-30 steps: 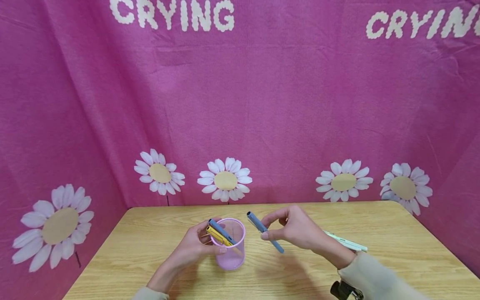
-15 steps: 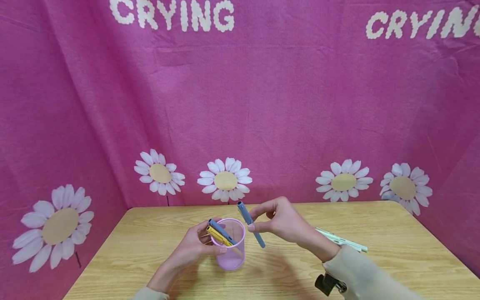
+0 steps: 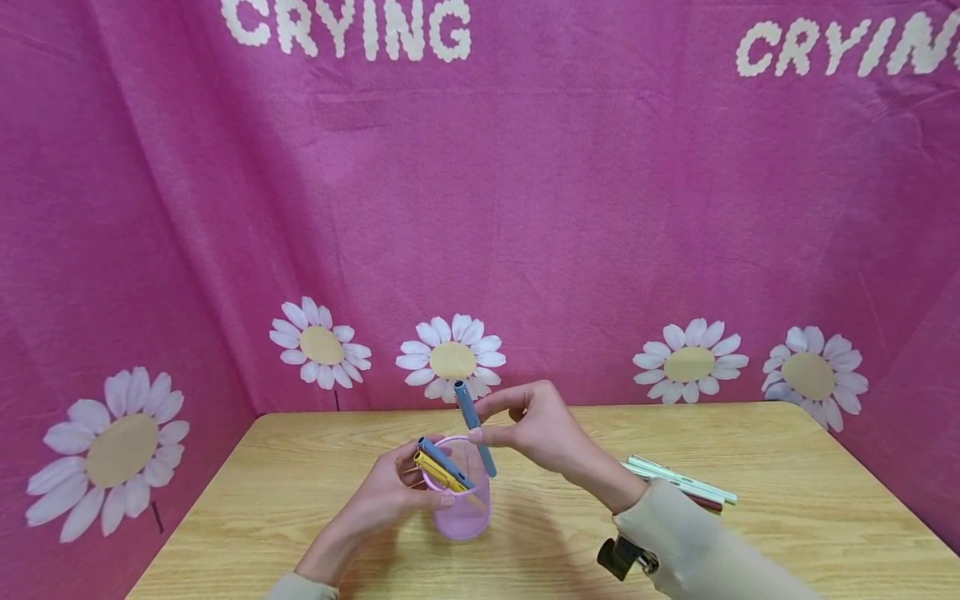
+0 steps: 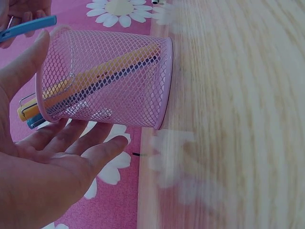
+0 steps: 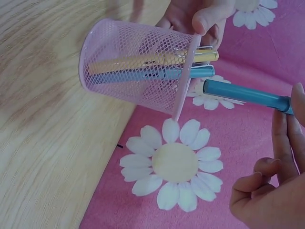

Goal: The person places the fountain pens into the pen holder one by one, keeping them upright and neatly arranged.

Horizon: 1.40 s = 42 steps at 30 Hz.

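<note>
A pink mesh cup [image 3: 459, 510] stands on the wooden table [image 3: 795, 508], tilted toward the left hand. A yellow pen [image 3: 438, 472] and a blue pen [image 3: 444, 457] lean inside it, their caps past the rim. My left hand [image 3: 423, 490] holds the cup, thumb [image 4: 26, 67] on the rim and fingers [image 4: 90, 143] along its side. My right hand [image 3: 486, 422] pinches a second blue pen [image 3: 475, 427] between thumb and fingers. That pen is nearly upright, its lower end over the cup's mouth. In the right wrist view the held pen [image 5: 243, 94] points at the rim of the cup [image 5: 138, 62].
Several pale pens and a dark red one [image 3: 681, 483] lie on the table to the right, behind the right forearm. A pink cloth with daisies [image 3: 525, 208] closes off the back and both sides. Bare tabletop lies in front of the cup.
My right hand has carried the blue pen left and upward, from beside the cup to over its mouth, turning it more upright. The left hand and cup have stayed put.
</note>
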Motion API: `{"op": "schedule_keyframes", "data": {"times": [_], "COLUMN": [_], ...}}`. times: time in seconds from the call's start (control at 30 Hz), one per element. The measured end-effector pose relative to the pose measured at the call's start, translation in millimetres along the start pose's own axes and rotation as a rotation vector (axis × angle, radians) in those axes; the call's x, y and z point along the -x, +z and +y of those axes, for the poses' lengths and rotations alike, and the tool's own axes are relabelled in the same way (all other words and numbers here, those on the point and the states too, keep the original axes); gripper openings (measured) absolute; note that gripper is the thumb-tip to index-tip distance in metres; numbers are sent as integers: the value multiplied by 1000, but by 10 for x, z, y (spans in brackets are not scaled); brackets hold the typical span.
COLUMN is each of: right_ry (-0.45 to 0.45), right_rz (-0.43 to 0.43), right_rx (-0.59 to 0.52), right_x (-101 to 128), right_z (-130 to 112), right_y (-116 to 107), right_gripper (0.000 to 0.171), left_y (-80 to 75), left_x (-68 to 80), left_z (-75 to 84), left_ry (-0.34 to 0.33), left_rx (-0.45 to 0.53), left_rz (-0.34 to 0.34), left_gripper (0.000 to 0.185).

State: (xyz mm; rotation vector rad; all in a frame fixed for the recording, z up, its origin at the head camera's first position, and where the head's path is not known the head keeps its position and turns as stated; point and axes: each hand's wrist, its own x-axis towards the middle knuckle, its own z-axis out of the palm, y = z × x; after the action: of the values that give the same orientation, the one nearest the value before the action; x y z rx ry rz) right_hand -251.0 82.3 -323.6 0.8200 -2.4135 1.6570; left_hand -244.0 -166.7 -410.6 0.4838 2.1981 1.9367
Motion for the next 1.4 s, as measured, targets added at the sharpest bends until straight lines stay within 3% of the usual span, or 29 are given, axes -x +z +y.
{"op": "schedule_keyframes", "data": {"times": [0.3,0.7,1.4], "right_ry": [3,40,63], "right_rz": [14,-14,-48], "right_rx": [-2,-15,19], "right_x": [-76,-76,11], "right_z": [41,154,387], "right_y": [126,272,357], "right_gripper": [21,19,17], "left_y": [-15,-4,7], "left_x": [6,13,3], "left_z": [1,-1,-8], "left_ry": [25,1,13], "left_rx": [-5,12,1], "left_rz": [-12,-19,-8], "left_gripper": [86,83,81]}}
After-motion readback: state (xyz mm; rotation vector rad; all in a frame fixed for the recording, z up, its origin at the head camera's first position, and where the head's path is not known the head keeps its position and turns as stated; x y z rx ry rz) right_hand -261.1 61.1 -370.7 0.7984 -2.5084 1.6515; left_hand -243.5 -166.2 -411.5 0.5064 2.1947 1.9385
